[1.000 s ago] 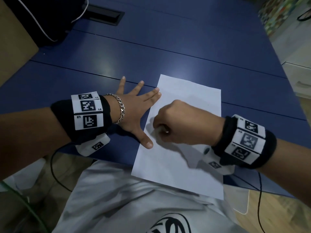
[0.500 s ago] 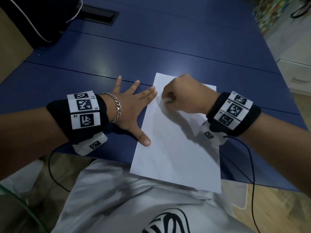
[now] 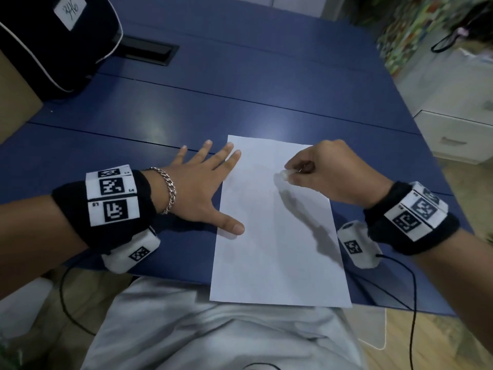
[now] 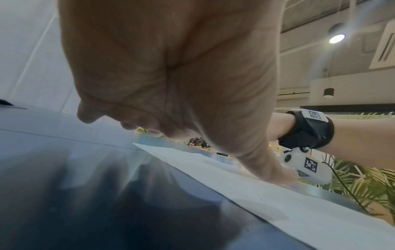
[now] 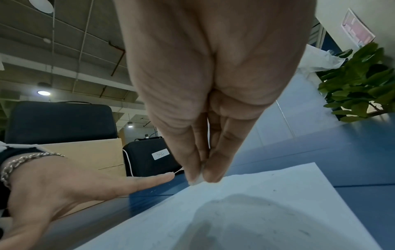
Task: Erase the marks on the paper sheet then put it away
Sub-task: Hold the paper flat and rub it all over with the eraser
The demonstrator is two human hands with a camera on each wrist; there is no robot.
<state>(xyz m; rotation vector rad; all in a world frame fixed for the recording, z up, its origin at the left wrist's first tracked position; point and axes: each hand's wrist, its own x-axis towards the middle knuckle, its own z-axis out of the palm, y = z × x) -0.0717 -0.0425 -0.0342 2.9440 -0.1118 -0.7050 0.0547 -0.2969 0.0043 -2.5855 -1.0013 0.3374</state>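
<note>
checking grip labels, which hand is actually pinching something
The right hand: its fingertips pinch a small white eraser. The left hand lies flat, fingers spread.

Blue tabletop [image 3: 240,84], seamed panels, black cable hatch [image 3: 149,50] far left. White drawer unit [image 3: 458,134] right. Wooden floor [image 3: 440,340] near. Leafy plant [image 5: 359,84]. Round ceiling lamp [image 4: 337,38] lit.

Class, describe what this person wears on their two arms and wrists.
Both forearms are bare. Each wrist carries a black band with white square-code tags, and a small white tagged camera unit beneath with a thin black cable. The left wrist adds a silver chain bracelet.
</note>
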